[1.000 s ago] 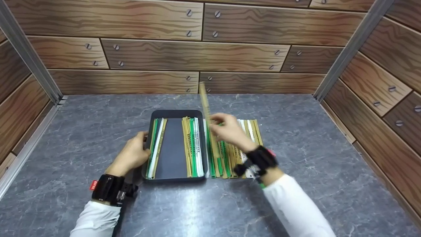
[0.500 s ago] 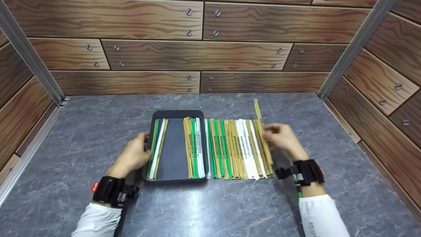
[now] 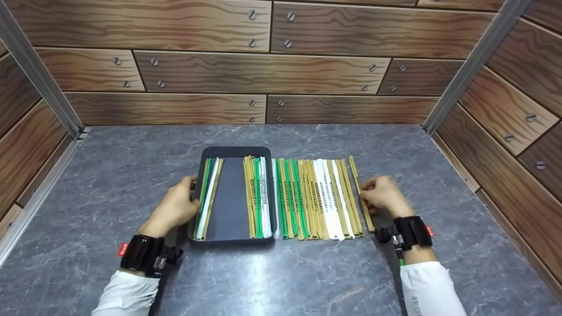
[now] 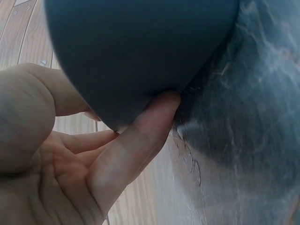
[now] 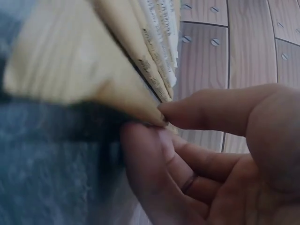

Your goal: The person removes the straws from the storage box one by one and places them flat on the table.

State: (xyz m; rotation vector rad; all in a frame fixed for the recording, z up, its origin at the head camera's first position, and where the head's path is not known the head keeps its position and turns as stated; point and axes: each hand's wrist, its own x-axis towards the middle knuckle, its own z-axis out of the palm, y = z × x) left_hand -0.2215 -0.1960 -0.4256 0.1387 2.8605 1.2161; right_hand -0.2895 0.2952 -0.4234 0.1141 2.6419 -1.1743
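Observation:
My left hand (image 3: 175, 204) grips the left wall of a dark grey tray (image 3: 235, 152), with the thumb (image 4: 157, 115) pressed low on its outer side. My right hand (image 3: 386, 195) pinches a thin brown paper-wrapped stick (image 3: 356, 180) between thumb and fingers. This stick slants at the right end of a row of similar brown, green and white wrapped sticks (image 3: 325, 197). A narrow gap parts it from the row in the head view. Seen from the right wrist, its pale brown wrapper (image 5: 70, 56) runs close over the tabletop, beside printed wrappers.
Inside the tray, several wrapped sticks (image 3: 211, 197) lie along the left wall and more wrapped sticks (image 3: 259, 197) along the right. The row of loose sticks starts right at the tray's right side. Wood-patterned walls (image 3: 263, 72) enclose the grey marbled tabletop (image 3: 219, 281).
My right hand has carried the brown wrapped stick from beside the tray rightward past the row's end, then lowered it toward the tabletop. My left hand keeps its grip on the tray.

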